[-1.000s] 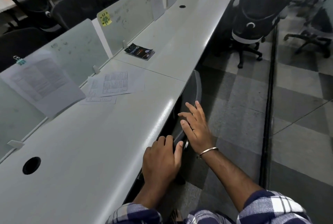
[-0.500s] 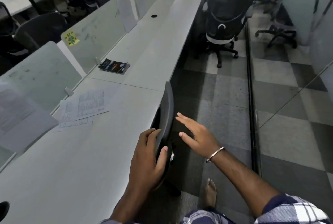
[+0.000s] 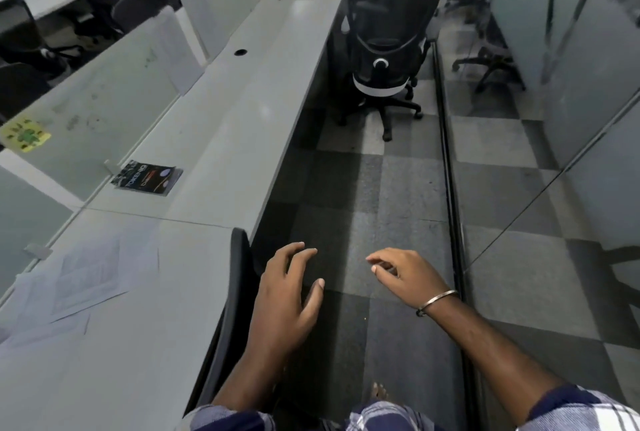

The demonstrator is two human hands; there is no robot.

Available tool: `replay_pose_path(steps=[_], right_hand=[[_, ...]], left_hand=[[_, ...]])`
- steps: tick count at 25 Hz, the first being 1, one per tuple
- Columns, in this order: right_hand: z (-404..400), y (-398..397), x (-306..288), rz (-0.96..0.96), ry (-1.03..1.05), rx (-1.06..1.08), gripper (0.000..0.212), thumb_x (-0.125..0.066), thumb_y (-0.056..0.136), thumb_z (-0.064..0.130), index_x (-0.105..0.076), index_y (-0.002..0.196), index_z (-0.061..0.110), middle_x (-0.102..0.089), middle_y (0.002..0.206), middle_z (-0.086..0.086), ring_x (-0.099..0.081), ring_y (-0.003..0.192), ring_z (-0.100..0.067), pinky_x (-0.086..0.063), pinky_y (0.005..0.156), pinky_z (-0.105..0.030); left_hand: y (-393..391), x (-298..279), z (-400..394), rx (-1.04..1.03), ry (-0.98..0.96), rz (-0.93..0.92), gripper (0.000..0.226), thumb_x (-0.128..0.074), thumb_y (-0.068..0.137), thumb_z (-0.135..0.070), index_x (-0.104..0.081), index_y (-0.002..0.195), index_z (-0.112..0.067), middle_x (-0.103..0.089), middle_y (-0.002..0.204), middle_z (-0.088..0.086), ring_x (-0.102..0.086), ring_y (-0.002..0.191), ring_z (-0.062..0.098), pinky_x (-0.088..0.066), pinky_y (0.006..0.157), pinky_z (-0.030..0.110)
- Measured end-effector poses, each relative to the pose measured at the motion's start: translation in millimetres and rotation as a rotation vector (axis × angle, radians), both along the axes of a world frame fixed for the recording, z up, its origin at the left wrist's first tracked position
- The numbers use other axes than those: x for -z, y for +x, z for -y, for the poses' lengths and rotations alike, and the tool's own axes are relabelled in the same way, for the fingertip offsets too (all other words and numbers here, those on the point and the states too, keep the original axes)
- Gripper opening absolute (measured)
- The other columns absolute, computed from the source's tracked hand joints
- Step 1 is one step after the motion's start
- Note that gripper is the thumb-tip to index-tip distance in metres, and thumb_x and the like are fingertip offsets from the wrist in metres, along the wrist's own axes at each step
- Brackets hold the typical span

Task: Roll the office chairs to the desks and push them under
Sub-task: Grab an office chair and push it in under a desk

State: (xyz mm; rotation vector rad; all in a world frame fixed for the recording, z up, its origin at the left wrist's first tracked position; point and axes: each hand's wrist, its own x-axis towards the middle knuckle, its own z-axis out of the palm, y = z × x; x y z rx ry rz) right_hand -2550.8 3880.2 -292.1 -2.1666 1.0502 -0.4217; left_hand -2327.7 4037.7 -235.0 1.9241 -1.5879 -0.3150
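Left hand [image 3: 287, 295] and right hand [image 3: 407, 274] hover over the floor, fingers loosely spread, holding nothing. Black chair backrest [image 3: 233, 299] is tucked against the long white table [image 3: 221, 139]; black mesh office chair [image 3: 384, 49] stands farther along.

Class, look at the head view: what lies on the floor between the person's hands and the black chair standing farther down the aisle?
Nothing: in the head view only bare checkered carpet stretches from the left hand and right hand to the black chair.
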Motion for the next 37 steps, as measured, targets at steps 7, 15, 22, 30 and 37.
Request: replay_pose_path(steps=[7, 15, 22, 30, 37], right_hand=[[91.1, -18.8, 14.4, -0.013, -0.007, 0.012, 0.014, -0.068, 0.095, 0.016, -0.078, 0.104, 0.018, -0.075, 0.099, 0.007, -0.069, 0.089, -0.009, -0.053, 0.080, -0.029], [226.3, 35.4, 13.1, -0.022, 0.005, 0.064, 0.015, -0.067, 0.095, 0.013, -0.078, 0.105, 0.015, -0.077, 0.101, 0.005, -0.070, 0.090, -0.011, -0.053, 0.082, -0.028], [339.0, 130.9, -16.0, 0.051, -0.001, 0.085, 0.015, -0.069, 0.093, 0.008, -0.079, 0.103, 0.012, -0.078, 0.097, 0.003, -0.071, 0.084, -0.011, -0.052, 0.080, -0.022], [465.3, 124.9, -10.2, 0.043, 0.047, 0.235, 0.014, -0.068, 0.094, 0.010, -0.080, 0.102, 0.013, -0.079, 0.094, 0.003, -0.070, 0.081, -0.013, -0.053, 0.079, -0.025], [625.1, 89.0, 5.4, -0.001, 0.103, 0.316, 0.016, -0.070, 0.092, 0.012, -0.080, 0.103, 0.018, -0.077, 0.090, 0.008, -0.061, 0.070, 0.009, -0.041, 0.069, -0.004]], left_hand=[[10.8, 3.7, 96.8, 0.073, 0.188, 0.159, 0.041, -0.059, 0.099, -0.048, -0.057, 0.136, -0.032, -0.054, 0.133, -0.016, -0.053, 0.122, 0.009, -0.046, 0.098, 0.033], [90.0, -0.1, 249.4, 0.236, 0.516, 0.346, 0.058, -0.044, 0.098, -0.069, -0.044, 0.146, -0.037, -0.053, 0.143, -0.010, -0.054, 0.127, 0.013, -0.050, 0.095, 0.035], [162.5, -6.9, 371.1, 0.284, 0.537, 0.210, 0.054, -0.047, 0.096, -0.072, -0.048, 0.141, -0.042, -0.059, 0.134, -0.020, -0.058, 0.120, 0.003, -0.052, 0.091, 0.033], [191.9, -3.7, 510.1, 0.252, 0.443, -0.072, 0.037, -0.058, 0.093, -0.067, -0.063, 0.123, -0.045, -0.068, 0.106, -0.029, -0.064, 0.098, -0.012, -0.058, 0.086, 0.030], [168.0, 6.5, 680.9, 0.294, 0.429, -0.103, 0.033, -0.063, 0.095, -0.059, -0.066, 0.122, -0.041, -0.070, 0.104, -0.026, -0.064, 0.098, -0.013, -0.056, 0.081, 0.022]])
